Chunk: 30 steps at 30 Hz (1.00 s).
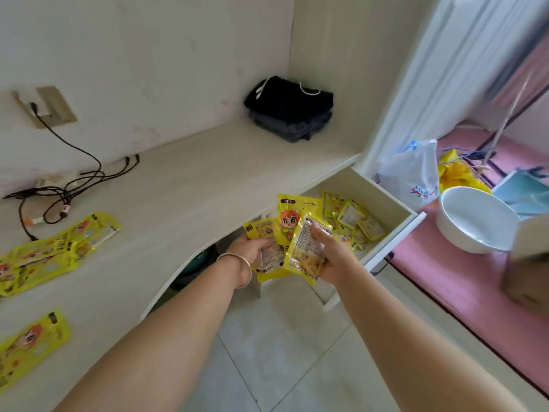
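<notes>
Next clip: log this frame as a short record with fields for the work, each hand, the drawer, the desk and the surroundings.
work: sorting yellow snack packets above an open drawer
left: left hand grips several fanned packets
right: right hand holds one packet, overlapping the fan
in drawer: loose packets
on desk: desk bears more packets, cables, folded dark clothes
beside drawer: white basin, plastic bag

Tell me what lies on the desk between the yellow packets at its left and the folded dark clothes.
Head view: the desk between the yellow packets and the dark clothes is bare; the black cables lie aside, nearer the wall.
</notes>
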{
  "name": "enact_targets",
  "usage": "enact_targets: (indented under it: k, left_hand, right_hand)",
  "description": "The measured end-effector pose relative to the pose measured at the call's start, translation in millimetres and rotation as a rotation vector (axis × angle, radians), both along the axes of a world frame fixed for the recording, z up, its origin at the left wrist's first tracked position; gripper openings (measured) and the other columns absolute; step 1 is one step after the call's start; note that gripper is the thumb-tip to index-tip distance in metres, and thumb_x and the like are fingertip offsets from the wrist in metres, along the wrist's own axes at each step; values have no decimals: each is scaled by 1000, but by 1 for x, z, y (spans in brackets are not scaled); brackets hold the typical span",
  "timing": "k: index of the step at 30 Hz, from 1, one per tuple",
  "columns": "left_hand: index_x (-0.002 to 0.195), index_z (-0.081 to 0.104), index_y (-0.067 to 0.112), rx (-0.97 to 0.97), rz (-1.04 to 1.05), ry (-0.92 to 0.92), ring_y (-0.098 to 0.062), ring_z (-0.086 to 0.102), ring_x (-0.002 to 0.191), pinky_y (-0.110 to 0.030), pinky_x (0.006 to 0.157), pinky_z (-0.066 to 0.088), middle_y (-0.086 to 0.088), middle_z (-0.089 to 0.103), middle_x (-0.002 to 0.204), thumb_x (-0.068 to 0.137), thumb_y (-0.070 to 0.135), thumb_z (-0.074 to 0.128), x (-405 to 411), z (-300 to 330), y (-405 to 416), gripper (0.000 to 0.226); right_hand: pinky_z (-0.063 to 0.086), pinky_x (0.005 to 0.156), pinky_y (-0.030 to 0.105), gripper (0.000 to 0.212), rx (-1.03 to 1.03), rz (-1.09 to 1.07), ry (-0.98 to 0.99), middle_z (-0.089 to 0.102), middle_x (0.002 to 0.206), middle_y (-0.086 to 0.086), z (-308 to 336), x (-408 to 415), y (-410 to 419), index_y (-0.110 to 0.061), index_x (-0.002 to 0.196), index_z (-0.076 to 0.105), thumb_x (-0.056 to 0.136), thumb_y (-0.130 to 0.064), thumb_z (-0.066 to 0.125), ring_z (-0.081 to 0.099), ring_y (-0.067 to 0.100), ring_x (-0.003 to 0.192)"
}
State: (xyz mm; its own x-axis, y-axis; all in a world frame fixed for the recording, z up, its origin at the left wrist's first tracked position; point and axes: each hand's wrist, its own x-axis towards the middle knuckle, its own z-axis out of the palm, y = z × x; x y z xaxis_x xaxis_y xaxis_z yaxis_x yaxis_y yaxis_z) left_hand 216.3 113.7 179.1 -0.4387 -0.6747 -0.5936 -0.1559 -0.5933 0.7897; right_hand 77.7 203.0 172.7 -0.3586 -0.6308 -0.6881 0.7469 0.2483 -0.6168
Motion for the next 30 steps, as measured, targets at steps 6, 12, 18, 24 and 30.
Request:
enact_targets:
  k: [6,12,18,24,30]
  left_hand:
    - [95,58,8,12,-90,-65,-20,65,58,-30,61,54,-4,67,64,85,-5,57,-70,-14,7,17]
    - [98,56,13,-74,-320,-174,-13,62,61,-24,49,50,-6,65,81,85,-2,58,-131,-38,-29,20]
    - [98,56,15,-79,-494,-235,-15,63,58,-21,42,49,-3,65,75,89,1,52,-200,-65,-74,18]
    - [110,55,13,-38,-597,-331,-30,69,88,-46,79,58,-13,69,100,73,12,71,-245,-115,-95,40]
    - [148,21,15,-43,-723,-581,-36,48,126,-50,104,43,-14,44,143,74,32,74,-275,-179,-89,92]
  right_hand:
    - [57,56,33,25,123,-49,14,69,93,14,-22,-47,16,-7,93,61,84,-29,68,68,29,79]
    - [59,72,50,37,233,-86,118,72,95,18,-49,-86,-16,-6,97,61,72,-24,81,71,34,79]
    - [54,85,56,37,264,-195,131,71,103,16,-75,-127,-55,-14,99,60,72,-30,79,69,36,92]
    - [49,92,58,52,357,-322,38,65,117,14,-111,-161,-57,-13,116,52,69,-22,75,64,37,103]
    - [46,96,57,48,516,-379,-31,63,119,11,-166,-184,-42,-14,120,53,76,-21,70,61,37,107]
